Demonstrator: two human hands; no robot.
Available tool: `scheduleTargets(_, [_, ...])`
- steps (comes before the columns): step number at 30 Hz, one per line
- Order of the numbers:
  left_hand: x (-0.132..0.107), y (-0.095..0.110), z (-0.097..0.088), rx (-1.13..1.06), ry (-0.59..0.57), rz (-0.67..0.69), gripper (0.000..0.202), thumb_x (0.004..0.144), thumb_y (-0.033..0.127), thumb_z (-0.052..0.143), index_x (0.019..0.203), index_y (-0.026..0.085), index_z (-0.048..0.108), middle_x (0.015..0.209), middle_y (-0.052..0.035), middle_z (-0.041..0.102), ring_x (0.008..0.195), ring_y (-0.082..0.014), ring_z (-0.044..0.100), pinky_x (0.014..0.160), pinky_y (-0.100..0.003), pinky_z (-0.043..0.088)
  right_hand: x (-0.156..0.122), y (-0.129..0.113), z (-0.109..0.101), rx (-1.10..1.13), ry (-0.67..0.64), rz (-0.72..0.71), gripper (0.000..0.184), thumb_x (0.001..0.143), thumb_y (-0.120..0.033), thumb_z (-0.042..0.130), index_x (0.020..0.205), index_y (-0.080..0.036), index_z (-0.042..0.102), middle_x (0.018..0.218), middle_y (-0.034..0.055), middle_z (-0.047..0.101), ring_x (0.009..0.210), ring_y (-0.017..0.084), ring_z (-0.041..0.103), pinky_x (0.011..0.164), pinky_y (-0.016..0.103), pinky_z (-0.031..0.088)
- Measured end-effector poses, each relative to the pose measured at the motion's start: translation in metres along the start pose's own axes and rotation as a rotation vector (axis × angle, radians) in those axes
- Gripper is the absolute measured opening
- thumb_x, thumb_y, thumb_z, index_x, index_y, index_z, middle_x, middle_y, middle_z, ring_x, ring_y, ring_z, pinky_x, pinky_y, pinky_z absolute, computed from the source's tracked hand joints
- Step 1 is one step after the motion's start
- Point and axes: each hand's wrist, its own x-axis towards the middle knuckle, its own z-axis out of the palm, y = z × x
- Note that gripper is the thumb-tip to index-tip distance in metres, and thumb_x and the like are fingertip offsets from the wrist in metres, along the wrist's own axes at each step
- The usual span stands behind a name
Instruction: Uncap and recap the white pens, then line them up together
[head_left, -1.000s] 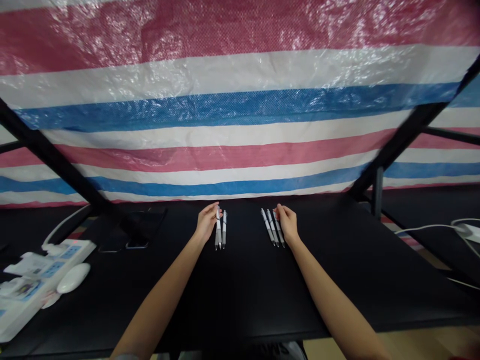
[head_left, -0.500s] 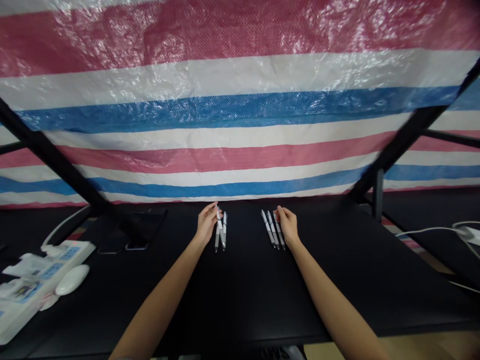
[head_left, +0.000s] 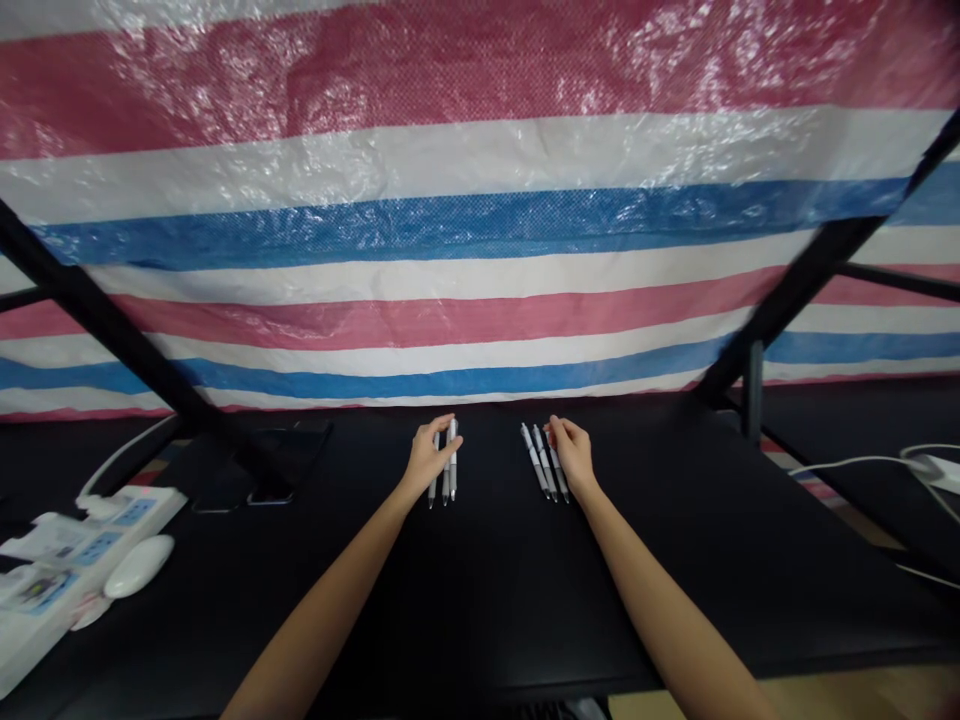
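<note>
On the left, three white-and-grey pens lie side by side on the black table, tips toward me. My left hand [head_left: 427, 460] reaches over them, its thumb and index finger closed at the upper part of the rightmost pen [head_left: 453, 470]. Part of the left pen [head_left: 433, 488] and the middle pen [head_left: 445, 486] is hidden under that hand. A second set of three similar pens lies slightly slanted on the right. My right hand [head_left: 573, 455] pinches the top of its rightmost pen [head_left: 559, 475]; beside it are a middle pen [head_left: 544, 465] and a left pen [head_left: 533, 460].
A white power strip [head_left: 97, 550] with plugs sits at the left, next to a white computer mouse [head_left: 139, 566]. Dark flat devices [head_left: 262, 465] lie behind it. Black frame bars [head_left: 142, 340] slope at both sides. A striped plastic sheet [head_left: 480, 280] hangs behind the table [head_left: 487, 600].
My left hand has shifted right, and the pen it held tilted across the others now lies alongside them at the right of that set. My right hand has barely moved.
</note>
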Motion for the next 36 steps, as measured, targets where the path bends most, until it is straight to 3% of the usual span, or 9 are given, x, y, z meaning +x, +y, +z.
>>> scheduleTargets(4, [-0.003, -0.002, 0.003, 0.308, -0.072, 0.089, 0.033, 0.067, 0.019, 0.071, 0.099, 0.025, 0.068, 0.102, -0.0064, 0.067, 0.103, -0.0265, 0.054, 0.096, -0.042, 0.035, -0.002, -0.005, -0.002, -0.200, -0.063, -0.022, 0.048, 0.081, -0.058, 0.043, 0.064, -0.017, 0.061, 0.055, 0.0012, 0.054, 0.056, 0.015, 0.050, 0.056, 0.026, 0.034])
scheduleTargets(8, [-0.005, -0.001, 0.005, 0.553, -0.146, 0.143, 0.028, 0.077, 0.020, 0.061, 0.104, 0.024, 0.065, 0.109, -0.0051, 0.064, 0.107, -0.0253, 0.051, 0.094, -0.044, 0.037, -0.008, -0.021, -0.004, -0.612, -0.172, -0.092, 0.042, 0.085, -0.050, 0.040, 0.065, -0.019, 0.061, 0.061, 0.0018, 0.059, 0.063, 0.017, 0.054, 0.062, 0.027, 0.031])
scheduleTargets(12, [-0.006, -0.001, 0.005, 0.634, -0.155, 0.180, 0.027, 0.080, 0.022, 0.058, 0.106, 0.022, 0.063, 0.110, -0.0057, 0.064, 0.105, -0.0251, 0.052, 0.092, -0.043, 0.040, -0.016, -0.037, -0.004, -0.940, -0.212, -0.204, 0.033, 0.084, -0.044, 0.046, 0.066, -0.020, 0.060, 0.069, 0.0026, 0.063, 0.074, 0.019, 0.056, 0.070, 0.030, 0.029])
scheduleTargets(16, [-0.005, -0.003, 0.005, 0.634, -0.140, 0.213, 0.027, 0.080, 0.022, 0.058, 0.106, 0.022, 0.063, 0.109, -0.0064, 0.064, 0.104, -0.0252, 0.053, 0.091, -0.043, 0.041, -0.020, -0.042, -0.003, -1.081, -0.233, -0.237, 0.024, 0.080, -0.039, 0.054, 0.068, -0.020, 0.060, 0.075, 0.0041, 0.064, 0.080, 0.021, 0.056, 0.071, 0.032, 0.028])
scheduleTargets(26, [-0.006, 0.002, 0.004, 0.560, -0.080, 0.249, 0.026, 0.079, 0.026, 0.060, 0.105, 0.024, 0.063, 0.108, -0.0050, 0.065, 0.103, -0.0246, 0.055, 0.092, -0.043, 0.040, -0.024, -0.041, 0.005, -1.085, -0.256, -0.206, 0.018, 0.077, -0.033, 0.056, 0.067, -0.019, 0.061, 0.080, 0.0054, 0.065, 0.082, 0.022, 0.057, 0.070, 0.033, 0.030])
scheduleTargets(31, [-0.006, 0.006, 0.002, 0.492, -0.064, 0.247, 0.027, 0.079, 0.026, 0.061, 0.106, 0.024, 0.062, 0.107, -0.0046, 0.066, 0.101, -0.0236, 0.057, 0.092, -0.043, 0.041, -0.023, -0.045, 0.002, -0.858, -0.262, -0.193, 0.017, 0.078, -0.034, 0.054, 0.067, -0.021, 0.056, 0.067, 0.0011, 0.061, 0.073, 0.019, 0.056, 0.067, 0.030, 0.032])
scheduleTargets(36, [-0.006, 0.011, 0.001, 0.390, -0.068, 0.244, 0.030, 0.078, 0.026, 0.061, 0.109, 0.024, 0.062, 0.104, -0.0045, 0.068, 0.098, -0.0221, 0.060, 0.091, -0.041, 0.043, -0.022, -0.045, 0.002, -0.608, -0.360, -0.219, 0.013, 0.078, -0.033, 0.055, 0.072, -0.022, 0.053, 0.062, -0.0023, 0.060, 0.060, 0.015, 0.055, 0.062, 0.027, 0.035])
